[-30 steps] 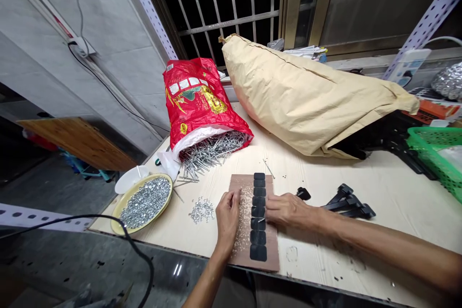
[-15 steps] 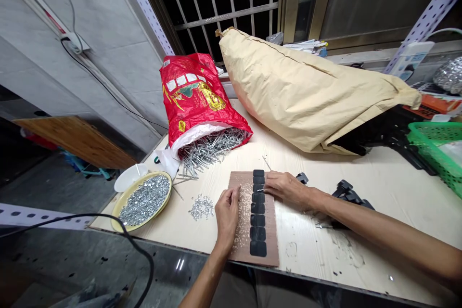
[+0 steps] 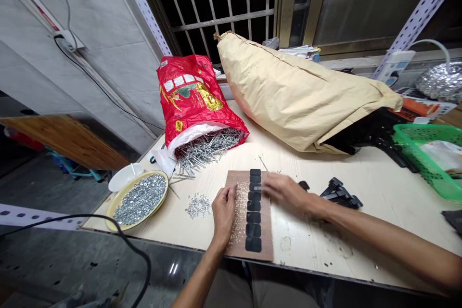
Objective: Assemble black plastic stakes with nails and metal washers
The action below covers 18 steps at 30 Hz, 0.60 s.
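A brown board (image 3: pixel 267 245) lies at the table's front edge, with a column of black rounded-square pads (image 3: pixel 253 230) down it and pale small bits strewn along its left part. My left hand (image 3: pixel 224 209) rests at the board's left side, thumb and fingers pinched together; what they hold is too small to name. Over the board's right edge, beside the upper pads, my right hand (image 3: pixel 285 191) is blurred by motion. Its fingers look drawn together, and a pale grey smear shows on the pad at their tips. A small pile of shiny metal pieces (image 3: pixel 198 205) lies left of my left hand.
A yellow bowl (image 3: pixel 164 197) of small metal pieces stands left, by a white dish (image 3: pixel 117 180). Behind are a red bag (image 3: pixel 193 101) spilling long nails or screws and a large tan paper sack (image 3: pixel 288 91). Black parts (image 3: pixel 339 192) and a green basket (image 3: pixel 407 154) are right.
The whole view has shifted slightly. My right hand, earlier sharp with a thin metal thing at its fingertips, is now blurred beside the upper pads. My left hand stays at the board.
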Motion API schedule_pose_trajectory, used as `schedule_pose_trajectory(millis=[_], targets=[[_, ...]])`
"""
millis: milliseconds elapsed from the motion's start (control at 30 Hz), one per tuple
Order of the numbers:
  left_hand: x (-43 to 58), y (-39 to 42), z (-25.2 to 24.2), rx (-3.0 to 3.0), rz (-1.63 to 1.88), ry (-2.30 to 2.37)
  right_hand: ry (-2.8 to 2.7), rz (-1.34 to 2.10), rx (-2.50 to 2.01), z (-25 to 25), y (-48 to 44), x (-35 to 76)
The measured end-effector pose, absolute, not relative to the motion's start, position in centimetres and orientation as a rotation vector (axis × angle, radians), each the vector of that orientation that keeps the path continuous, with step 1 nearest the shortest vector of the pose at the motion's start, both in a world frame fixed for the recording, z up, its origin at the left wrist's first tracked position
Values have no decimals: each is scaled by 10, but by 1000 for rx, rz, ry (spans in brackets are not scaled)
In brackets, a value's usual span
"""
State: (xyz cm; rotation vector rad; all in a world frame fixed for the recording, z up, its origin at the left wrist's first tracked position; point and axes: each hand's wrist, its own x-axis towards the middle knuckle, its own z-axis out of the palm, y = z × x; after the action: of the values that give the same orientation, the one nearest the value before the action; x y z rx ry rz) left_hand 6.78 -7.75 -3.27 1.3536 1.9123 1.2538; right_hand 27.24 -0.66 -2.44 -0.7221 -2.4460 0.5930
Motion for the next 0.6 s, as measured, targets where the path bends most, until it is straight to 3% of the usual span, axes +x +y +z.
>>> schedule_pose_trajectory(millis=[233,600], targets=[[67,-77,-34,1368,1272,1910,-2662,511,-493,-28,-4,266],[67,-79,-31,1369,1263,1911,-2574,507,-744,-24,-12,296]])
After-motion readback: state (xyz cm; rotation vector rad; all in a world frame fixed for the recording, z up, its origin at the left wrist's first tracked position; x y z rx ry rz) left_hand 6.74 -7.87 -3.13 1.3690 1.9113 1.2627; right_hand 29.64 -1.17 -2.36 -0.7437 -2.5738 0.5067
